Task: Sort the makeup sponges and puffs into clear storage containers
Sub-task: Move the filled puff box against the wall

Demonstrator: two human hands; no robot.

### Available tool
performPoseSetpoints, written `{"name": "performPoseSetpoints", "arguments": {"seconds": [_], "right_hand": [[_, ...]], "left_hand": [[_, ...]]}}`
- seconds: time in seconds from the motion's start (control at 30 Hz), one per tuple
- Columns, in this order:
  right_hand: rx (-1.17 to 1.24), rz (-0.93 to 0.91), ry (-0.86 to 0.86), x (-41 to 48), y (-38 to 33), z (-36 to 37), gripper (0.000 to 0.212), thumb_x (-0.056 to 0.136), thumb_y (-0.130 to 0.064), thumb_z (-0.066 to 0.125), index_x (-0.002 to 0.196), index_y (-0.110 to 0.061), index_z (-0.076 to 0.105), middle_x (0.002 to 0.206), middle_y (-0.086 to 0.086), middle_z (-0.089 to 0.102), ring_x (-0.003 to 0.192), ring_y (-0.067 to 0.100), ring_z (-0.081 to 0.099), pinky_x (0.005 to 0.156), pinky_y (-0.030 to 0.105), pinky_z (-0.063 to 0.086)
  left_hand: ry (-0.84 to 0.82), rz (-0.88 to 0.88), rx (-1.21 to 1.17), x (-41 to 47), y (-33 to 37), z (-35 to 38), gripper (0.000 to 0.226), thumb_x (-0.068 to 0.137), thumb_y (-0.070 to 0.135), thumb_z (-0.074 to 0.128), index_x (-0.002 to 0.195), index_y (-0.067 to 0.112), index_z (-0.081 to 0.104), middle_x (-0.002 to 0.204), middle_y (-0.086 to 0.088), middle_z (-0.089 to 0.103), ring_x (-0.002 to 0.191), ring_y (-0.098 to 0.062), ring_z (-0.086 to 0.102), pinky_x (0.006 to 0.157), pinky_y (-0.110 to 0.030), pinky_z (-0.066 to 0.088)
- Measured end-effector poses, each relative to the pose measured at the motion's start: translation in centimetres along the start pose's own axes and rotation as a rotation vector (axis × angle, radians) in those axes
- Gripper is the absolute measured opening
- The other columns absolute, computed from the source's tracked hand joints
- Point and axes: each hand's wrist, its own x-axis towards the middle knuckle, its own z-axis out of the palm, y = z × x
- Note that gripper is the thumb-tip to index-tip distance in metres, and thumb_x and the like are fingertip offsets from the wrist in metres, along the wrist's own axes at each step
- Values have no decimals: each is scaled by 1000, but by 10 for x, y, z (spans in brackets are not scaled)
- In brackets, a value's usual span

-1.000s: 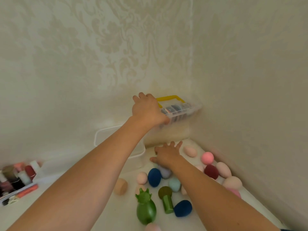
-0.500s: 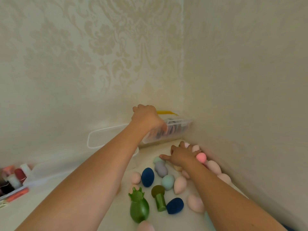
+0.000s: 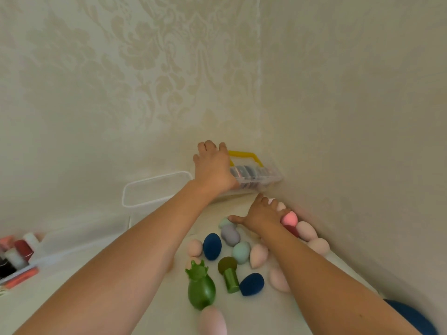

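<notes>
Left of the box (image 3: 263,176), an empty clear tub (image 3: 154,189) stands on the worktop (image 3: 254,315). The left hand (image 3: 214,166) grips the box's left end, fingers curled over it. In front of the box the sponges (image 3: 240,252) lie loose. The right hand (image 3: 262,213) rests on the nearest ones, fingers splayed, beside a pink sponge (image 3: 289,217). They look light, soft and likely to roll, so pinch each gently round its fat middle.

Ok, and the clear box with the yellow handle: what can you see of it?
The clear box is see-through plastic with a yellow handle raised behind. It is tilted in the wall corner; dark, grey and pinkish rounded pieces stand in a row inside, too blurred to name. The left hand grips its left end. Its base is hidden.
</notes>
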Motion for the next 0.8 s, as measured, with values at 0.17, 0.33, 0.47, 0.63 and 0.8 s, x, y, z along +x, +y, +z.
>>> {"name": "performPoseSetpoints", "arguments": {"seconds": [0.17,0.33,0.47,0.63,0.8], "right_hand": [[-85,76,-39,-2,-5,-5,114,66,-86,44,143,-4,27,146,10,34,136,30,25,109,61,17],[-101,90,-30,-5,-5,-3,115,68,-86,42,145,-3,23,148,10,33,138,29,23,110,62,15],[-97,79,6,-9,-5,1,114,70,-86,40,144,-2,22,147,11,33,137,29,25,110,63,12],[-68,95,40,-11,-3,2,112,68,-86,42,143,-4,25,144,9,38,135,27,30,111,61,13],[-35,89,104,-14,-1,7,106,69,-85,41,139,-6,31,137,10,44,130,27,36,111,61,13]], "left_hand": [[-81,-93,-158,5,-15,2,104,50,53,79,135,12,38,129,-16,42,122,-32,32,87,-32,30],[-147,-212,-764,15,-45,-14,124,44,57,83,146,12,29,150,-7,35,136,-25,36,109,-33,33],[-115,-162,-717,8,-46,1,114,57,64,75,145,10,29,148,-11,35,132,-28,40,107,-35,35],[-177,-82,-417,0,-49,25,97,68,64,69,139,9,33,133,-13,36,121,-30,43,99,-36,38],[-258,-41,-151,13,-42,37,96,63,58,74,134,5,38,130,-17,39,121,-33,37,106,-43,28]]}}
